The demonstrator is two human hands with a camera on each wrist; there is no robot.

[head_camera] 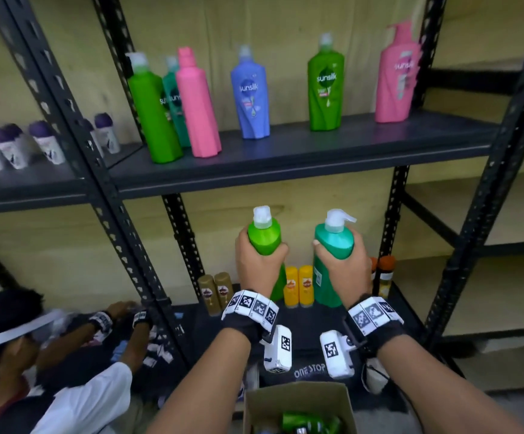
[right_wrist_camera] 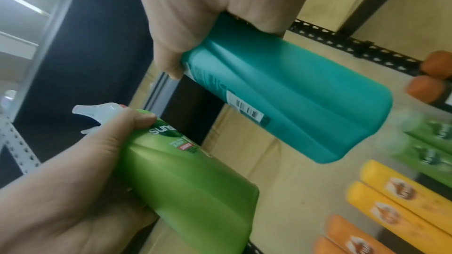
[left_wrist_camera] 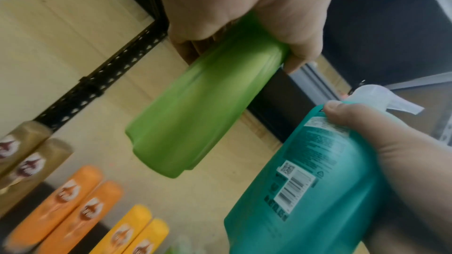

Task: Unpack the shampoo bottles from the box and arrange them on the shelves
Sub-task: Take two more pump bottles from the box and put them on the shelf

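My left hand (head_camera: pixel 256 258) grips a light green shampoo bottle (head_camera: pixel 264 236) near its top, held upright in the air in front of the lower shelf. My right hand (head_camera: pixel 345 261) grips a teal pump bottle (head_camera: pixel 332 242) the same way, just to the right. The left wrist view shows the green bottle (left_wrist_camera: pixel 198 115) held by my left hand (left_wrist_camera: pixel 244 16), and the right wrist view shows the teal bottle (right_wrist_camera: pixel 293 92) under my right hand (right_wrist_camera: pixel 208 11). The cardboard box (head_camera: pixel 298 402) sits below my arms with green bottles inside. Several large bottles stand on the upper shelf (head_camera: pixel 285 158).
Small gold bottles (head_camera: pixel 217 292), yellow bottles (head_camera: pixel 298 286) and orange-capped ones (head_camera: pixel 384 274) stand on the lower shelf. Black slotted uprights (head_camera: pixel 179 239) frame the bay. Another person (head_camera: pixel 35 355) crouches at the left, working at the neighbouring rack, where purple-capped bottles (head_camera: pixel 13 145) stand.
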